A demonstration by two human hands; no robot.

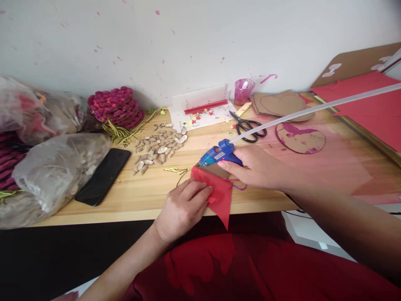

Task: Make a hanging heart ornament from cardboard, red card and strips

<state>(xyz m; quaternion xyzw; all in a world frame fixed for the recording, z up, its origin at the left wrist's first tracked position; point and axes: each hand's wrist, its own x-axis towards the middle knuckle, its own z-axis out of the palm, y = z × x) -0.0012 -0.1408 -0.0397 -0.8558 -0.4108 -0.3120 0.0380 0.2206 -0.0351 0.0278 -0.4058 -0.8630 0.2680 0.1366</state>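
Observation:
My right hand (258, 167) is wrapped round a blue glue gun (221, 154), its nozzle pointing left and down. A long, whitish glue stick (300, 113) sticks out of the gun's back end toward the right. Directly below the nozzle, red paper (221, 196) lies over a brown cardboard piece (217, 170) at the table's front edge, one red corner hanging over it. My left hand (184, 207) presses on the paper with bent fingers, holding it from the left. A purple cord loop (239, 184) shows beside the cardboard.
Peanut shells (161, 148), a black phone (104, 176) and plastic bags (59, 171) lie to the left. Black-handled scissors (250, 128), a painted cardboard heart (300, 139) and a pink cup (243, 91) stand or lie beyond my right hand. Red sheets (369, 104) are at far right.

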